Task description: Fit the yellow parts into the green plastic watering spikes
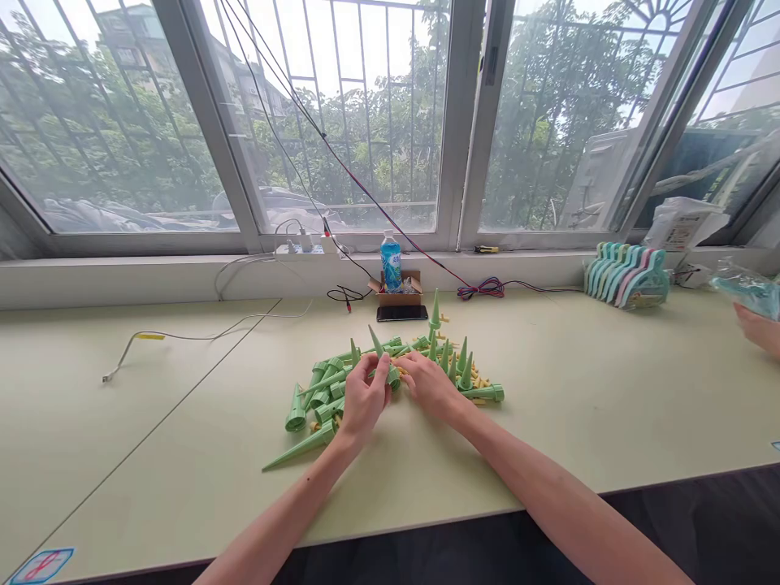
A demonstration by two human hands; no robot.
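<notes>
A heap of green plastic cone spikes (329,386) with small yellow pieces (478,380) among them lies on the pale table (578,390). My left hand (362,402) is closed around one green spike (383,361), its tip pointing up and away. My right hand (430,386) rests against the wide end of that same spike, fingers curled; what they pinch is hidden. Several spikes stand upright behind my right hand.
Behind the heap are a black phone (401,313), a small cardboard box (399,291) and a blue-labelled bottle (391,262). Cables trail along the windowsill and over the table's left. Pastel hangers (627,276) stand at the right, where another person's hand (759,331) holds a plastic bag (749,288).
</notes>
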